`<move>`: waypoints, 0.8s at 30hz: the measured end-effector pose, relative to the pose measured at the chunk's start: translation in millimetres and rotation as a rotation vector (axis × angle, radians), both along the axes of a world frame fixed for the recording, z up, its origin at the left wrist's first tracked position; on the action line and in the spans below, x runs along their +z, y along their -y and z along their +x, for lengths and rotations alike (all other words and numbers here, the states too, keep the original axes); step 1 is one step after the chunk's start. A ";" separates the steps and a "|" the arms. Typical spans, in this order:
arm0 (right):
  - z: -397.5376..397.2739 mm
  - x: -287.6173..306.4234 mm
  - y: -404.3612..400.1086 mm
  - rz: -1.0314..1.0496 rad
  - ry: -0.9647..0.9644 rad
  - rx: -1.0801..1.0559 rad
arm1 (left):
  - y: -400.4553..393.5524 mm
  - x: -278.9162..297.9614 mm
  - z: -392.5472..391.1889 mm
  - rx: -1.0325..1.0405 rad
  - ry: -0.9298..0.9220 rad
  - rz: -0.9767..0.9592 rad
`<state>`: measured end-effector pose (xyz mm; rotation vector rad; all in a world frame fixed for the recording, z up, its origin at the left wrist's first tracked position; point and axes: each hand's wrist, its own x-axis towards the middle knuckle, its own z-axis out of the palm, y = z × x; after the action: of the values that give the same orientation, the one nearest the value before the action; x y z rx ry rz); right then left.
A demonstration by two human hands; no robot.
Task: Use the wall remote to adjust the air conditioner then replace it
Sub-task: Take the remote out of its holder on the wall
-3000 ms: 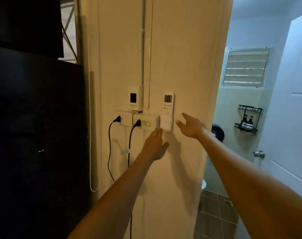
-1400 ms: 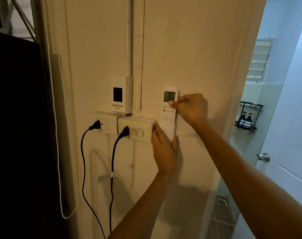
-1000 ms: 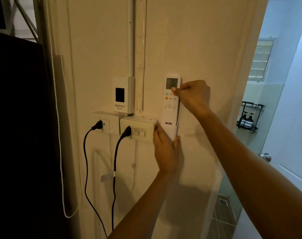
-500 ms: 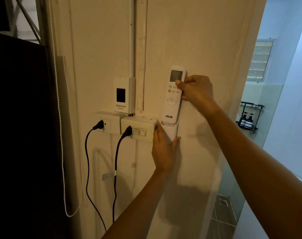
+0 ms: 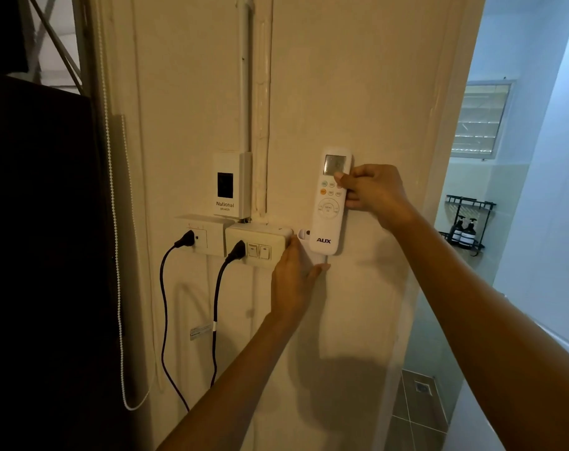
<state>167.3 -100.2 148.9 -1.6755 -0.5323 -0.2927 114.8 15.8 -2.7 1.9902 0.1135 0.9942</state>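
Bracing the holder [image 5: 316, 259] against the wall [image 5: 358, 92], my left hand [image 5: 293, 281] lies flat, fingers straight. The remote [image 5: 330, 216] has slid upward since half a second ago. Its foot now looks clear of the holder, though shadow leaves me unsure. My right hand [image 5: 374, 193] pinches its upper edge. Removal seems nearly done, and adjusting comes next.

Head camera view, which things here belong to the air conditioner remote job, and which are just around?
In the job: remote, gripped by the right hand; wall holder, pressed by the left hand.
Just there: National breaker box; switch box; plugged-in black cords; bead cord; bathroom rack.
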 end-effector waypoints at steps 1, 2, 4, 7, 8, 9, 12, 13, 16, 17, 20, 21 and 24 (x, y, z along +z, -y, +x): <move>-1.1 -1.4 1.4 -0.003 -0.009 0.013 | -5.4 2.7 -1.6 -0.027 -0.010 0.011; -1.6 -3.0 2.5 -0.009 -0.015 0.026 | -11.0 5.4 -2.7 -0.048 -0.024 0.034; -2.4 -6.6 3.5 -0.028 -0.030 0.052 | -20.7 11.2 -6.6 -0.083 -0.049 0.093; -1.7 -13.3 3.3 -0.066 -0.052 0.091 | -25.2 23.4 -15.0 -0.113 -0.097 0.124; -1.3 -15.8 3.3 -0.070 -0.061 0.104 | -25.3 28.2 -17.7 -0.116 -0.092 0.113; -1.1 -18.0 3.4 -0.071 -0.070 0.116 | -25.0 33.4 -21.7 -0.119 -0.079 0.096; -1.2 -23.9 2.6 -0.077 -0.098 0.148 | -24.1 48.7 -30.6 -0.175 -0.029 0.022; -2.3 -25.6 2.0 -0.081 -0.104 0.160 | -23.2 52.7 -32.5 -0.206 -0.024 0.003; -7.3 -30.1 0.6 -0.080 -0.121 0.195 | -20.3 60.8 -35.2 -0.259 -0.043 -0.069; -9.0 -31.7 0.6 -0.078 -0.128 0.202 | -19.4 62.5 -36.3 -0.273 -0.048 -0.103; -13.0 -35.3 3.6 -0.078 -0.143 0.205 | -18.4 64.5 -41.6 -0.330 -0.071 -0.212; -14.3 -36.3 5.1 -0.078 -0.149 0.207 | -18.3 64.5 -43.7 -0.352 -0.082 -0.242; -18.7 -40.6 10.1 -0.073 -0.165 0.226 | -17.5 62.6 -50.9 -0.401 -0.109 -0.288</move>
<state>148.6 -110.3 108.3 -1.6743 -0.6069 0.0297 63.9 33.3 60.0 1.7122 -0.0780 0.5771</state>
